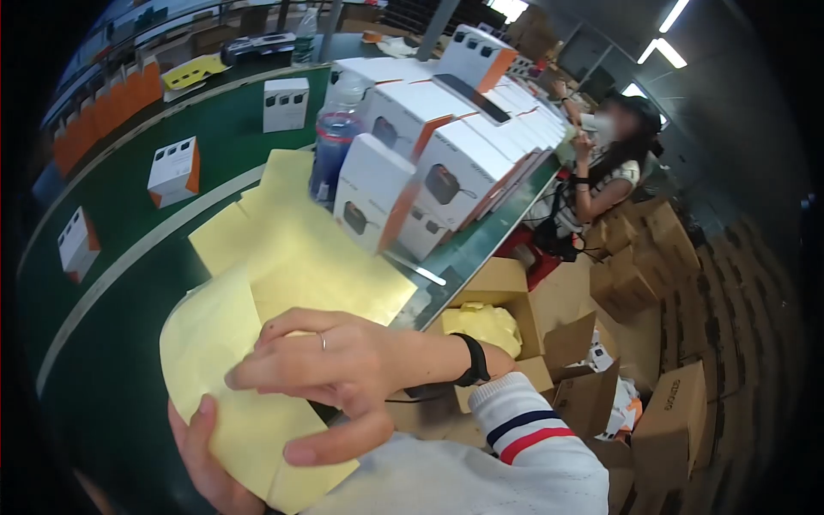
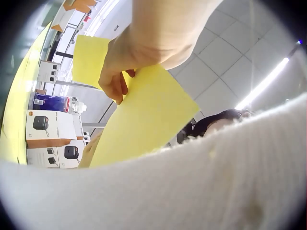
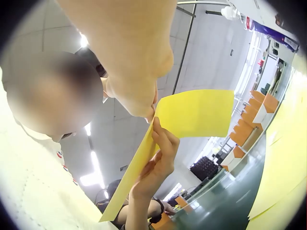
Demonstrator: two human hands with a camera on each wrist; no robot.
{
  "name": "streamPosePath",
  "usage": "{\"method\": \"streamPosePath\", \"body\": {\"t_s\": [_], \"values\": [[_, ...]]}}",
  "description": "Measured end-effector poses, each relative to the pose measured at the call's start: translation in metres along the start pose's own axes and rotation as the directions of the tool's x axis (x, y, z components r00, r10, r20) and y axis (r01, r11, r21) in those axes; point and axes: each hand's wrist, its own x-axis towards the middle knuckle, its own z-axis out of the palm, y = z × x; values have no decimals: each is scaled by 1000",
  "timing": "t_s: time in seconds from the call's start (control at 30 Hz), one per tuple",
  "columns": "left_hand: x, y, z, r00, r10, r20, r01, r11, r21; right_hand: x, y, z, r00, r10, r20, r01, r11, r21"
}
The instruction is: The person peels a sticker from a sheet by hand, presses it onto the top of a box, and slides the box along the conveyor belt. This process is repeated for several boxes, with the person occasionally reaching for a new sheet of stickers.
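Observation:
A folded yellow paper sheet [image 1: 215,352] is held up close to the person's body. The left hand [image 1: 206,463] grips it from underneath, its thumb lying on the upper face; the fingers are largely hidden behind the paper. Over the same sheet lies the right hand [image 1: 330,369], wearing a ring and a black wristband, its fingertips touching the paper near the left thumb and its own thumb spread away. In the right wrist view, the right fingertips meet the bend of the paper [image 3: 194,112]. More yellow sheets [image 1: 318,249] lie on the green table just beyond.
White camera boxes [image 1: 446,172] are stacked at the right table edge beside a blue bottle [image 1: 335,137]. Single boxes [image 1: 174,172] stand on the green surface [image 1: 112,343]. An open carton [image 1: 498,279] with yellow paper stands below. Another person [image 1: 609,154] sits farther along.

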Motion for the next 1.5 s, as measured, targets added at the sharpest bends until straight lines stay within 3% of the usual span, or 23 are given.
{"method": "streamPosePath", "body": {"t_s": [0.23, 0.37, 0.43, 0.5, 0.57, 0.6, 0.67, 0.77, 0.87, 0.9, 0.93, 0.97, 1.07, 1.13, 1.2, 1.3, 1.5], "values": [[-6, 0, 15, 995, -64, 81, 64, 998, -7, 14, -24, -23, 996, 34, 82, -30, 999, -44], [-10, 6, 12, 993, -26, 116, 21, 999, 43, 17, -26, -20, 998, 55, 27, -54, 997, -48], [-7, 10, 7, 990, 91, 108, -106, 985, 140, 23, -31, -22, 999, 52, -4, -52, 999, -11], [-1, 14, 1, 966, 235, 105, -255, 932, 257, 24, -34, -27, 975, 221, -8, -220, 974, 53], [3, 17, 2, 893, 439, 102, -441, 802, 403, 24, -36, -38, 954, 286, -87, -277, 955, 101], [4, 20, 2, 838, 534, 114, -519, 713, 471, 25, -35, -43, 951, 262, -166, -249, 964, 91], [-1, 24, 9, 820, 549, 164, -550, 675, 491, 26, -28, -55, 944, 161, -288, -165, 986, 9], [-13, 31, 5, 797, 516, 314, -589, 549, 593, 30, -37, -65, 844, 484, -231, -464, 875, 140], [-18, 27, 3, 759, 364, 540, -650, 393, 650, 19, -42, -33, 665, 735, -134, -494, 567, 659], [-18, 29, 11, 761, 278, 585, -648, 326, 688, 18, -49, -28, 596, 794, -119, -499, 483, 719], [-21, 32, 21, 765, 189, 616, -644, 251, 723, 17, -49, -26, 606, 770, -197, -465, 544, 699], [-28, 39, 34, 815, 106, 570, -564, 372, 737, 14, -48, -23, 610, 745, -271, -430, 598, 677], [-28, 51, 38, 564, 460, 686, -800, 99, 592, 8, -57, -26, 609, 687, -397, -437, 708, 555], [-32, 76, 51, 336, 644, 687, -941, 199, 274, 3, -62, -30, 628, 660, -412, -484, 746, 458], [-39, 99, 62, 211, 710, 672, -975, 204, 90, -6, -66, -29, 627, 667, -401, -516, 742, 428], [-49, 116, 80, 133, 681, 721, -977, 213, -22, -13, -70, -24, 628, 687, -366, -496, 716, 491], [-61, 120, 80, 122, 637, 761, -966, 253, -57, -5, -84, -31, 631, 631, -451, -445, 771, 455]]}}
